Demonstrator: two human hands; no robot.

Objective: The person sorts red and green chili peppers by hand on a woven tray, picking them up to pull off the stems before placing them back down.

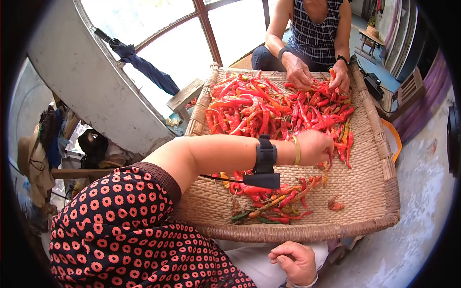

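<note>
A large pile of red chili peppers (259, 113) fills the far part of a woven tray (357, 180). Over the pile's near right edge is one of my hands (314, 147), the right one by its thumb side, its fingers curled and closed on a dark red pepper (329, 161). A smaller heap of red, orange and green peppers (273, 199) lies near the tray's front edge. Below that edge my left hand (294, 263) is curled loosely by my lap, with fingers bent and thumb apart, nothing visible in it.
Across the tray sits another person (317, 31), both hands at the peppers. A folded umbrella (149, 72) hangs by the window at left. A wooden stool (406, 93) stands beyond the tray's right side; a straw hat (372, 34) is farther back.
</note>
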